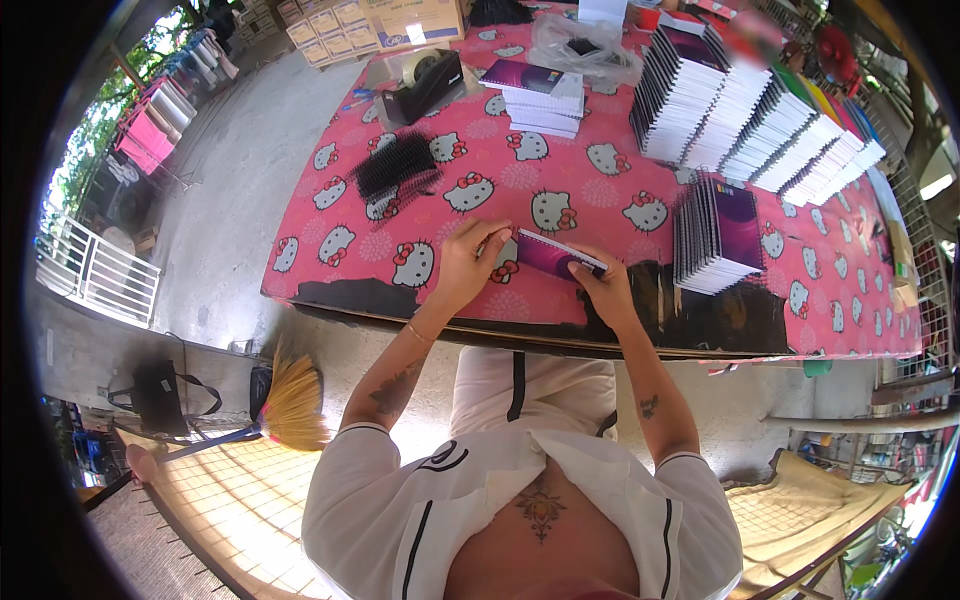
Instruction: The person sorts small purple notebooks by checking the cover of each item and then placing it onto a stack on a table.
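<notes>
A notebook with a dark purple cover [548,257] is tilted over the near part of the table, its white page edges facing up. My right hand [606,291] grips its right end, thumb on the cover. At its left end my left hand [466,262] is closed in a pinch; whatever is between the fingertips is too small to make out. Beyond my left hand lies a pile of black spiral binding coils [395,168]. To the right of my right hand stands a stack of coil-bound purple notebooks [716,236].
A pink patterned cloth [585,205] covers the table, torn along the near edge. Farther back are a black tape dispenser [424,88], a pile of notebooks [541,106], a clear plastic bag [590,48] and tall rows of bound notebooks [690,100]. A broom [293,402] is at the lower left.
</notes>
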`<state>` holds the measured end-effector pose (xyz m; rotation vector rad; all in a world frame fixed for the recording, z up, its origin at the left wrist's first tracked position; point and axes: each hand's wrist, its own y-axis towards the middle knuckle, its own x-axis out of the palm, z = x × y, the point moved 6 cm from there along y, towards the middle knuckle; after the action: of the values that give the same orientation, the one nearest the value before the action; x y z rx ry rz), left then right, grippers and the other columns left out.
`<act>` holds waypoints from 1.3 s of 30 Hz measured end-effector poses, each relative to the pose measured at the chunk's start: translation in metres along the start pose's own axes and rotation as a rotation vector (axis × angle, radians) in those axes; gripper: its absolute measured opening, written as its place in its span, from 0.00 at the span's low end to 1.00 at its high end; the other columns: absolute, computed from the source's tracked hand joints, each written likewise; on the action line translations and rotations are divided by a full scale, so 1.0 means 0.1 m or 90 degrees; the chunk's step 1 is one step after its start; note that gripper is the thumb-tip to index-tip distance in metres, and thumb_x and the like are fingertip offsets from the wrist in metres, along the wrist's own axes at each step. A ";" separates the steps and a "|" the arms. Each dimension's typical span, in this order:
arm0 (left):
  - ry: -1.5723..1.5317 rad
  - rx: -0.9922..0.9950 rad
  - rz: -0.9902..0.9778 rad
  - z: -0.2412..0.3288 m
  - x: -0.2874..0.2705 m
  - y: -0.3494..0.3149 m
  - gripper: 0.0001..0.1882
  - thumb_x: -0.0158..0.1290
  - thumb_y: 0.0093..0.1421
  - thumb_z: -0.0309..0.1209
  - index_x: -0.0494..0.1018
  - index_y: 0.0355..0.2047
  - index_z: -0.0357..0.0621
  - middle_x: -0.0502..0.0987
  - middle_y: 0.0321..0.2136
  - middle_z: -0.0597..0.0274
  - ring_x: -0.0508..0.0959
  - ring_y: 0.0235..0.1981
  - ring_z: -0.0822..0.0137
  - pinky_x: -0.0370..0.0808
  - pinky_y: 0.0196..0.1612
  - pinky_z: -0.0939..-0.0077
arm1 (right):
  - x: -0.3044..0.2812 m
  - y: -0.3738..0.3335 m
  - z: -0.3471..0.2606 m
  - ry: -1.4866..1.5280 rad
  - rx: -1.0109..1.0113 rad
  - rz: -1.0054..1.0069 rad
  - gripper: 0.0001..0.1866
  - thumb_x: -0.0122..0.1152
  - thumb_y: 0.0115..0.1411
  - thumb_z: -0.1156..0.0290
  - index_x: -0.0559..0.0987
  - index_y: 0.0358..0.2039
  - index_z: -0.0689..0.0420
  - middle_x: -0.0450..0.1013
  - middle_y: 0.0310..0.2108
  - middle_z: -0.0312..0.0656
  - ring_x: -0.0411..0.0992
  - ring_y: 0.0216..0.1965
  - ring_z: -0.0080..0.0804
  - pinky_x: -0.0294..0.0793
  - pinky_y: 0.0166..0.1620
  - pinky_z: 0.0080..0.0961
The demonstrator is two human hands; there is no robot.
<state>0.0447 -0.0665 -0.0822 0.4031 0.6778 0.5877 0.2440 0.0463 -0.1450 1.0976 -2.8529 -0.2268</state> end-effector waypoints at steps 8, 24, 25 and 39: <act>0.058 0.090 -0.204 -0.15 0.05 -0.02 0.11 0.60 0.60 0.29 0.76 0.44 0.44 0.77 0.38 0.56 0.80 0.31 0.57 0.76 0.31 0.66 | 0.05 -0.04 -0.08 -0.151 -0.059 -0.041 0.14 0.63 0.63 0.73 0.80 0.49 0.61 0.77 0.38 0.34 0.71 0.37 0.20 0.72 0.44 0.21; 0.487 0.186 -0.100 0.61 0.34 0.06 0.46 0.47 0.63 0.57 0.54 0.68 0.33 0.52 0.70 0.42 0.50 0.72 0.45 0.44 0.66 0.29 | 0.09 -0.26 -0.35 0.103 0.001 0.092 0.17 0.66 0.62 0.73 0.79 0.51 0.64 0.74 0.36 0.32 0.67 0.34 0.16 0.68 0.36 0.15; 0.451 0.185 -0.135 0.57 0.41 -0.15 0.45 0.47 0.63 0.57 0.54 0.68 0.34 0.52 0.70 0.42 0.50 0.72 0.44 0.45 0.66 0.28 | 0.06 -0.28 -0.35 0.122 0.009 0.110 0.17 0.66 0.62 0.73 0.79 0.50 0.64 0.74 0.37 0.32 0.68 0.34 0.15 0.68 0.36 0.15; 0.469 0.216 -0.090 0.88 0.34 0.15 0.48 0.45 0.61 0.61 0.54 0.67 0.32 0.54 0.69 0.40 0.53 0.71 0.44 0.47 0.67 0.33 | 0.04 -0.29 -0.34 0.106 0.027 0.102 0.15 0.65 0.62 0.74 0.79 0.49 0.66 0.76 0.35 0.33 0.71 0.33 0.16 0.71 0.36 0.15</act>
<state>0.1208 -0.0474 -0.0277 0.4480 1.5138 0.4798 0.2640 0.0187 -0.1157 0.8452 -2.7885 -0.0607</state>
